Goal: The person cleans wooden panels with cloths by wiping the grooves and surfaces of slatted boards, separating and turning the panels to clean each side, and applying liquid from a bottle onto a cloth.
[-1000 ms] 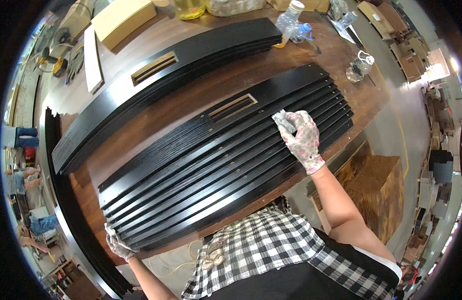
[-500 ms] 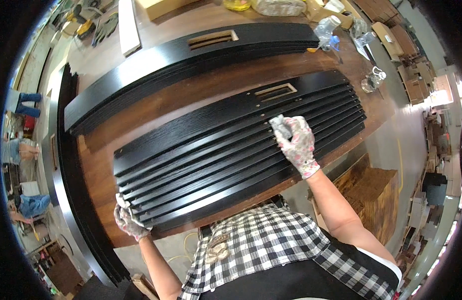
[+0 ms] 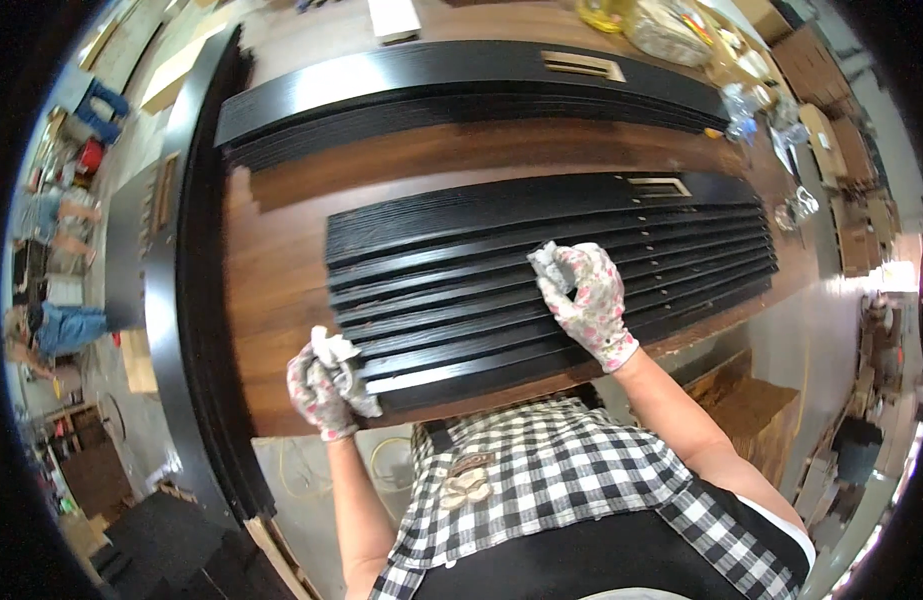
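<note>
Black boards (image 3: 451, 225) lie in a stepped, overlapping stack on the brown table, the farthest one with a rectangular slot near its right end. My right hand (image 3: 591, 300), in a white glove with pink flowers, pinches a crumpled grey-white cloth (image 3: 551, 270) over the middle of the boards. At their left end is my left hand (image 3: 321, 395), gloved alike. Its fingers close round a white cloth (image 3: 336, 352), which hangs down beside the board ends.
Behind lies another stack of black boards (image 3: 401, 75); more long ones (image 3: 186, 300) stand along the left. Clear plastic bottles (image 3: 741, 105) and a small clear jug (image 3: 803, 203) sit at the right. A wooden crate (image 3: 751, 405) is below the table's right edge. People (image 3: 71, 320) are far left.
My right hand with its cloth has slid left along the boards, away from the slot. My left hand and its cloth have pulled slightly off the board ends. The view has turned.
</note>
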Motion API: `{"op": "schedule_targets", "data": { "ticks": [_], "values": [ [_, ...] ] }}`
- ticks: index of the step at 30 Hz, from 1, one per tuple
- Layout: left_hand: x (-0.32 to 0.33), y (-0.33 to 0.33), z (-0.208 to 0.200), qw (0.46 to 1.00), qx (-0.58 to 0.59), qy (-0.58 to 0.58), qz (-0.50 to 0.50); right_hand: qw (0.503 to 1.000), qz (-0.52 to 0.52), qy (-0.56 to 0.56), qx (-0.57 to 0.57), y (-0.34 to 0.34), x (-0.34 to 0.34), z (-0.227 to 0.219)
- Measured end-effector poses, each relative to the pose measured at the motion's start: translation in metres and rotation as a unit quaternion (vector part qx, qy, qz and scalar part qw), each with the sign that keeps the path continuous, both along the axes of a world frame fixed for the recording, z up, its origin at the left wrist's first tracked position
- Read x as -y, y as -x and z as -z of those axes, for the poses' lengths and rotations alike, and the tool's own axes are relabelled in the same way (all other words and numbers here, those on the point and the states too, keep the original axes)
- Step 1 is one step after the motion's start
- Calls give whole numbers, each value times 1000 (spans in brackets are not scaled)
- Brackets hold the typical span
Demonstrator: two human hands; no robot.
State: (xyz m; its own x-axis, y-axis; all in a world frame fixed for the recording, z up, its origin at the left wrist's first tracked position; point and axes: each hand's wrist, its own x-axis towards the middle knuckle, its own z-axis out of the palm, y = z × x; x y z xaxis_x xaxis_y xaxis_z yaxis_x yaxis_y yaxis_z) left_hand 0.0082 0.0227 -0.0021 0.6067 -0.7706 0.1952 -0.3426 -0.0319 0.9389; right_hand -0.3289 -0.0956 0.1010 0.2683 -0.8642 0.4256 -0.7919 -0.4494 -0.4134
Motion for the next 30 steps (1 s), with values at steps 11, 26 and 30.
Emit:
{"op": "schedule_targets", "data": {
  "ticks": [11, 26, 30],
  "values": [
    [0, 19, -9, 995, -86, 42, -13, 968, -246, -42, -39, -186, 2, 6],
    [0, 0, 1, 999, -16, 10, 31, 975, 214, 25, -48, 128, -10, -12],
    [0, -3, 5, 999, -24, 2, 23, 988, 145, 40, -39, 102, -18, 5]
  ]
}}
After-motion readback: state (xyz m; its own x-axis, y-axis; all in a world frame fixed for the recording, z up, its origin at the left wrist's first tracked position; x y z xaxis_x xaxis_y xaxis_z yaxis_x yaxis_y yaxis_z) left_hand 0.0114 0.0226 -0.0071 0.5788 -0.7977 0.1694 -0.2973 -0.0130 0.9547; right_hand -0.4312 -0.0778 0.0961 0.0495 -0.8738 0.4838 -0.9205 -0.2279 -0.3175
